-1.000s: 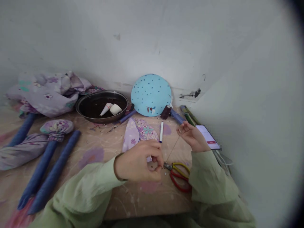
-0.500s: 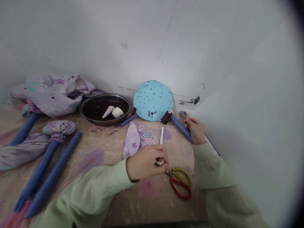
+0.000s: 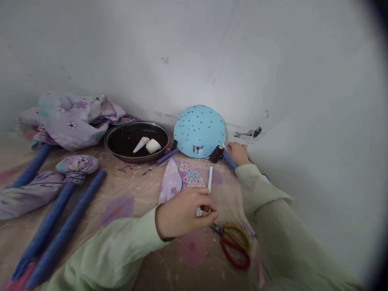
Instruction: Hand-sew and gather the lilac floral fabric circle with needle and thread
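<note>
My left hand (image 3: 188, 212) hovers low over the table with bent fingers, thumb and forefinger curled toward each other. A small white patterned bit shows inside the curl; what it is, I cannot make out. Under and behind this hand lies a lilac flowered cloth piece (image 3: 169, 184) with a dark blue edge. A white pen (image 3: 210, 178) lies just past the knuckles. Red-and-yellow handled snips (image 3: 235, 246) rest by the thumb. My right hand (image 3: 238, 152) reaches to the wall, beside a blue cloth roll (image 3: 229, 161); its fingertips are hidden.
A round blue dotted disc (image 3: 199, 131) leans on the wall, a dark thread spool (image 3: 217, 154) before it. A dark pan (image 3: 138, 158) holds a cone-shaped item and a white one. Bundled flowered cloth (image 3: 72, 121) and blue wrapped rods (image 3: 69, 226) fill the left side.
My right hand has moved back and left toward the wall; the greenish item by its fingers is now out of sight. My left hand stays near the snips, its fingers slightly more apart.
</note>
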`<state>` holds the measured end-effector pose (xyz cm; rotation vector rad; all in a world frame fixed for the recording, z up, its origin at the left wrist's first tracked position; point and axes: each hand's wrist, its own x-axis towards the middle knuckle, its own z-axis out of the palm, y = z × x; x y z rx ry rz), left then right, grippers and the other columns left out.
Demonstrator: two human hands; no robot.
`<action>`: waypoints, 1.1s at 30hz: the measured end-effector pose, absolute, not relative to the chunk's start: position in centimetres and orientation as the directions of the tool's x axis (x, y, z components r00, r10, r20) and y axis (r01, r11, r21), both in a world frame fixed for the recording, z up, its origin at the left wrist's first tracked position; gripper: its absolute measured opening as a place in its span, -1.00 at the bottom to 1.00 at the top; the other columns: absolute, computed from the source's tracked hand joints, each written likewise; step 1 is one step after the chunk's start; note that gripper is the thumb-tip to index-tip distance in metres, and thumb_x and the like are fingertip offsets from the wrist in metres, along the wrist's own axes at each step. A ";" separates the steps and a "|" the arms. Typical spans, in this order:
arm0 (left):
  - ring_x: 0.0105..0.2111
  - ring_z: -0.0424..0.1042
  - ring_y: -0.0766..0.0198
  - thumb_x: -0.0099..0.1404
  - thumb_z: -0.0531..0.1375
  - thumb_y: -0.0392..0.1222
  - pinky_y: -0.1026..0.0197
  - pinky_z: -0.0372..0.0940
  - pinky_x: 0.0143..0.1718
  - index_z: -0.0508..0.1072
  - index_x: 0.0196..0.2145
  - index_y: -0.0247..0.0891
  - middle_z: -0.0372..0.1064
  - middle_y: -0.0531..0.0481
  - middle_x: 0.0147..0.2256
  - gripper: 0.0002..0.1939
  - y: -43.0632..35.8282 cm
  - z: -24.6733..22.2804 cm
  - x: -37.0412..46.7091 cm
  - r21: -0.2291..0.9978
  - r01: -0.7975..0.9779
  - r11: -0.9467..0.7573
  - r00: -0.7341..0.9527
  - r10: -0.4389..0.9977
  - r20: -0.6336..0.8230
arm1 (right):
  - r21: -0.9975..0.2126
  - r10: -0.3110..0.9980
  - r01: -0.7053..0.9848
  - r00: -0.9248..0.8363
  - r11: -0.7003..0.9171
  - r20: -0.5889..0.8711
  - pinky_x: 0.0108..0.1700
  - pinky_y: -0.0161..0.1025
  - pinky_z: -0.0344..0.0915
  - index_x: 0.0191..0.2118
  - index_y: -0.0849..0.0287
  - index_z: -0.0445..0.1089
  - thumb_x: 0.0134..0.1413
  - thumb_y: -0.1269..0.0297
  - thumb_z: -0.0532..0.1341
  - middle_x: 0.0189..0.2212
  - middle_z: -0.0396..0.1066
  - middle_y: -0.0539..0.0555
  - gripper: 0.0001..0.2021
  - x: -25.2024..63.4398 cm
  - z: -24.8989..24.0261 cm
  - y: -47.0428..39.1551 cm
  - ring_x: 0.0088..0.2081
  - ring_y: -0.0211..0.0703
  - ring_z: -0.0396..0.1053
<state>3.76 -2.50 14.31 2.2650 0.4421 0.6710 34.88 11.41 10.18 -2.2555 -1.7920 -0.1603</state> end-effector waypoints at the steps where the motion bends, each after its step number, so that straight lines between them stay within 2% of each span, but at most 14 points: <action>1: -0.40 0.35 0.35 0.21 0.16 -0.30 0.34 0.23 -0.33 0.51 -0.40 -0.37 0.37 -0.02 -0.43 -0.87 -2.5 14.3 3.8 0.722 0.115 -0.683 0.807 0.488 0.333 | -0.081 0.948 0.977 0.210 -0.196 0.240 -0.08 -0.01 0.34 0.00 0.24 0.29 0.19 0.21 0.15 -0.04 0.32 0.15 -0.69 34.7 10.2 11.6 -0.08 -0.06 0.35; 5: -0.40 0.36 0.35 0.21 0.16 -0.30 0.34 0.23 -0.32 0.51 -0.40 -0.35 0.37 0.00 -0.43 -0.87 -2.4 14.4 3.7 0.718 0.122 -0.685 0.811 0.486 0.326 | 0.051 0.967 0.988 0.129 -0.144 0.220 -0.07 0.00 0.33 0.00 0.24 0.30 0.19 0.22 0.15 -0.04 0.32 0.16 -0.69 34.5 10.5 12.1 -0.07 -0.06 0.35; 9: -0.39 0.36 0.34 0.22 0.16 -0.29 0.33 0.24 -0.31 0.51 -0.39 -0.34 0.38 -0.01 -0.42 -0.87 -2.3 14.5 3.8 0.726 0.146 -0.673 0.819 0.493 0.293 | 0.073 0.974 0.992 0.090 -0.107 0.209 -0.07 0.00 0.33 0.00 0.24 0.30 0.18 0.22 0.16 -0.03 0.32 0.16 -0.69 34.5 10.5 12.4 -0.07 -0.07 0.35; 13: -0.37 0.38 0.33 0.21 0.16 -0.29 0.32 0.24 -0.30 0.51 -0.38 -0.35 0.39 -0.03 -0.40 -0.87 -2.1 14.3 3.8 0.729 0.154 -0.668 0.835 0.482 0.266 | 0.001 0.969 0.994 0.109 -0.112 0.222 -0.06 0.00 0.33 -0.01 0.23 0.30 0.19 0.22 0.15 -0.04 0.32 0.15 -0.70 35.1 10.3 12.7 -0.07 -0.07 0.35; 17: -0.37 0.38 0.34 0.22 0.16 -0.27 0.33 0.23 -0.30 0.51 -0.37 -0.33 0.40 -0.02 -0.40 -0.86 -2.0 14.2 3.9 0.724 0.153 -0.672 0.840 0.475 0.263 | -0.142 0.953 0.973 0.208 -0.180 0.222 -0.08 -0.01 0.34 0.02 0.22 0.28 0.20 0.21 0.14 -0.03 0.32 0.15 -0.69 36.9 9.6 12.9 -0.08 -0.08 0.35; 22: -0.37 0.38 0.34 0.23 0.15 -0.27 0.33 0.23 -0.30 0.51 -0.38 -0.33 0.39 -0.02 -0.40 -0.86 -1.9 14.2 3.9 0.730 0.155 -0.665 0.837 0.481 0.260 | -0.292 0.959 0.925 0.274 -0.244 0.068 -0.12 -0.05 0.37 0.01 0.23 0.28 0.19 0.22 0.15 -0.04 0.32 0.14 -0.69 38.8 7.0 12.6 -0.12 -0.10 0.37; 27: -0.37 0.37 0.34 0.23 0.14 -0.27 0.33 0.24 -0.31 0.51 -0.37 -0.32 0.39 -0.01 -0.39 -0.86 -1.9 14.1 3.9 0.729 0.158 -0.666 0.849 0.469 0.244 | -0.349 0.965 0.903 0.260 -0.251 -0.021 -0.11 -0.04 0.37 0.02 0.23 0.28 0.19 0.22 0.15 -0.04 0.32 0.14 -0.68 38.8 4.3 12.4 -0.11 -0.09 0.37; 33: -0.36 0.38 0.34 0.25 0.14 -0.24 0.32 0.23 -0.30 0.51 -0.36 -0.30 0.39 -0.01 -0.39 -0.85 -2.0 14.2 3.9 0.729 0.168 -0.664 0.841 0.482 0.245 | -0.367 0.966 0.900 0.259 -0.235 0.016 -0.11 -0.05 0.36 0.01 0.23 0.29 0.19 0.22 0.15 -0.04 0.32 0.14 -0.69 37.7 3.4 12.5 -0.11 -0.10 0.36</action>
